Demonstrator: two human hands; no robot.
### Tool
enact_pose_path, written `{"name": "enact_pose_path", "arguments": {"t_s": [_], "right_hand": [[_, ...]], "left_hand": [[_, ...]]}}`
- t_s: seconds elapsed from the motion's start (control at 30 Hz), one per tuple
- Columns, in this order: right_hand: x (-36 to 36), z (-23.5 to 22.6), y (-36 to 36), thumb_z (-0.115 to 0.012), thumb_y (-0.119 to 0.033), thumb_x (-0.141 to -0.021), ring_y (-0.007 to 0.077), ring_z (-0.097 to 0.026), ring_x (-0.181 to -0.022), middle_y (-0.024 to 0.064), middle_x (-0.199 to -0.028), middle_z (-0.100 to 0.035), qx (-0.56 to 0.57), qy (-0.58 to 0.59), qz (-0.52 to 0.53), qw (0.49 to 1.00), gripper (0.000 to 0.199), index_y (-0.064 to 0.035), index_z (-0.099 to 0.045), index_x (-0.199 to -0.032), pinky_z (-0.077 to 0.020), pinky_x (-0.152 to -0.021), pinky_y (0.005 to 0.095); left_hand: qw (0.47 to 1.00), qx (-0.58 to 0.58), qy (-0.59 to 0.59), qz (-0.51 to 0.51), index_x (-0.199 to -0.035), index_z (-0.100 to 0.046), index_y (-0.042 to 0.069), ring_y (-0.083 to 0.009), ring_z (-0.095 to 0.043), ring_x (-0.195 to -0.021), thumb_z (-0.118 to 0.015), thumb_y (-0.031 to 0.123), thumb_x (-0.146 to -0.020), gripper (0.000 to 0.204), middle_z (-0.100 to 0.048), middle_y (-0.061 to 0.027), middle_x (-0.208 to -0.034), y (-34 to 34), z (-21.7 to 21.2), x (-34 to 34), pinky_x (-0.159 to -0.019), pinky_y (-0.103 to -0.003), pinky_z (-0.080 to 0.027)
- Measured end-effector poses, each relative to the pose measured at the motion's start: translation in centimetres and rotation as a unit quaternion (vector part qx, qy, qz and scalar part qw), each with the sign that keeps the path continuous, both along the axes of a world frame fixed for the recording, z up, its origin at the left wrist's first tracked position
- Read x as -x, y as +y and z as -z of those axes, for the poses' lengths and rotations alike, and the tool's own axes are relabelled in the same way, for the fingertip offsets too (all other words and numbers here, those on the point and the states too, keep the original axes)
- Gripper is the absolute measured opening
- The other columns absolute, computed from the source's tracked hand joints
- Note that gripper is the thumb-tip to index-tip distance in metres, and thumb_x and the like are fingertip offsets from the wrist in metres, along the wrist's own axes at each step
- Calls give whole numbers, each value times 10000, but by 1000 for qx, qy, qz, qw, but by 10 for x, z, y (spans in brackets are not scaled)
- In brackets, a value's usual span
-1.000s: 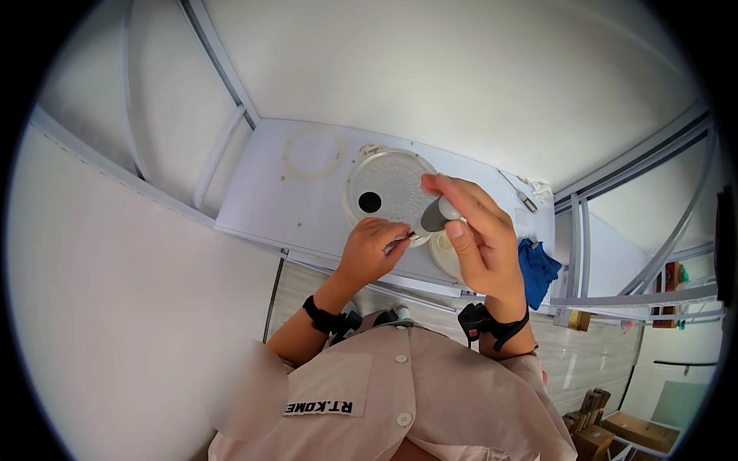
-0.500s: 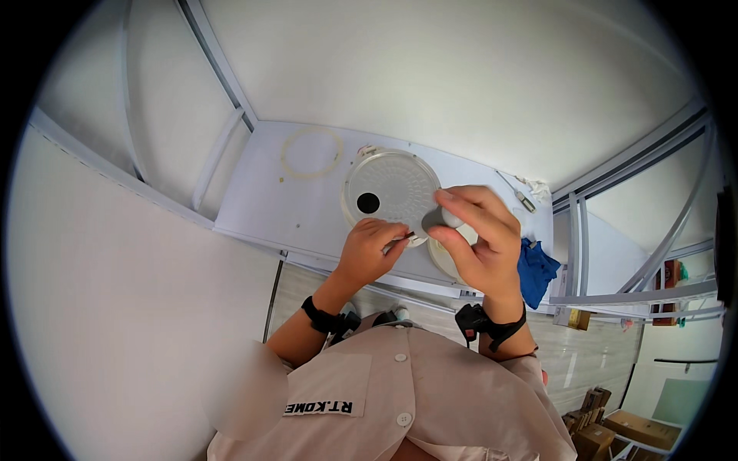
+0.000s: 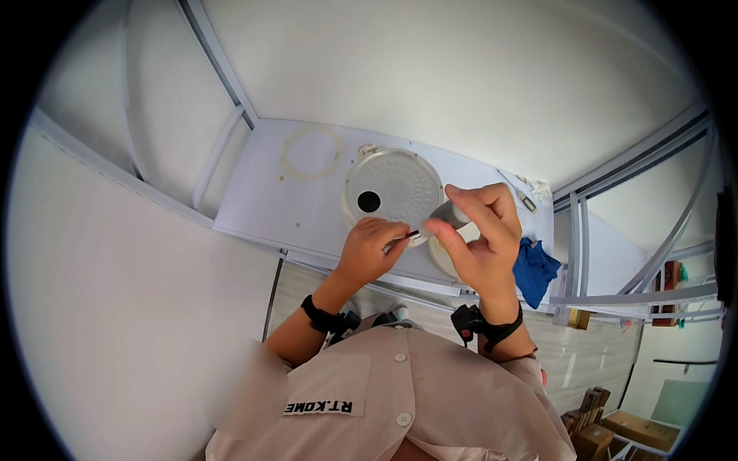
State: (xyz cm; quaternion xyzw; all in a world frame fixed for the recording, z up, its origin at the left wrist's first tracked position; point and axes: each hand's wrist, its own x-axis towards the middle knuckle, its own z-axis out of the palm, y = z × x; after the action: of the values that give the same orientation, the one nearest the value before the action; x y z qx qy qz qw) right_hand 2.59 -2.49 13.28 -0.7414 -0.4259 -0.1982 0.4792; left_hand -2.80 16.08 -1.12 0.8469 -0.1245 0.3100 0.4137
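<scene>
Above the front of the table, my left hand pinches a small thin piece with a dark end between thumb and fingertips. My right hand is to the right of it, thumb and fingers curled round a small grey cylinder. The cylinder is tilted, with its lower left end close to the dark-ended piece; whether they touch I cannot tell. Beyond both hands lies a round, silvery patterned plate with a pale rim. A flat black disc rests on its left part.
A second round, cream-coloured thing is partly hidden under my right hand. A pale yellow ring lies at the back left. On the right are a probe thermometer, crumpled white tissue and a blue cloth. Metal frame posts edge the table.
The grey cylinder has turned in my right hand, showing more of its length, and its near end points toward my left hand. My right fingers have shifted. My left hand has barely moved.
</scene>
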Motion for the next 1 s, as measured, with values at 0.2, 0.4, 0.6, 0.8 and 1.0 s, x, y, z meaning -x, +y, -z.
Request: {"name": "enact_pose_path", "arguments": {"t_s": [0.2, 0.4, 0.6, 0.8, 1.0], "right_hand": [[6, 1, 9, -963, -201, -748, 243, -638, -1007, 140, -1121, -665, -39, 12, 12, 999, 608, -4, -744, -1279, -526, -859, 344], [5, -7, 13, -915, -157, -804, 242, -638, -905, 122, -1091, -626, -70, 90, -58, 992, 503, -33, -755, -1264, -537, -790, 348], [1, 7, 9, -949, -123, -748, 227, -612, -914, 131, -1041, -633, -11, -43, 51, 998, 577, 7, -737, -1268, -515, -811, 321], [6, -13, 19, -845, -89, -856, 296, -679, -1011, 170, -1229, -665, -67, 71, -119, 988, 442, -6, -722, -1273, -567, -874, 375], [-2, -8, 7, -792, -15, -899, 265, -698, -948, 161, -1218, -682, 11, -5, -41, 999, 406, -9, -708, -1296, -584, -783, 325]], "left_hand": [[1000, -5, 0, -8, -994, -741, 87, -255, -744, -850, -834, 84, -838, 181, -791, -41, -928, 1, 1, 0, -847, -398, -549], [1000, 0, 0, -4, -993, -742, 86, -258, -739, -844, -836, 89, -837, 182, -788, -42, -921, 1, -2, 0, -840, -402, -547], [1000, 6, 2, -1, -986, -738, 92, -255, -730, -811, -834, 84, -833, 180, -775, -40, -888, 1, -1, -1, -824, -402, -546], [1000, -1, -2, -7, -967, -731, 99, -255, -727, -778, -836, 86, -822, 179, -767, -39, -854, 2, -2, -2, -799, -400, -549], [1000, -3, 1, -10, -964, -735, 102, -260, -732, -780, -836, 92, -816, 179, -770, -38, -851, 1, -2, -3, -784, -399, -552]]}}
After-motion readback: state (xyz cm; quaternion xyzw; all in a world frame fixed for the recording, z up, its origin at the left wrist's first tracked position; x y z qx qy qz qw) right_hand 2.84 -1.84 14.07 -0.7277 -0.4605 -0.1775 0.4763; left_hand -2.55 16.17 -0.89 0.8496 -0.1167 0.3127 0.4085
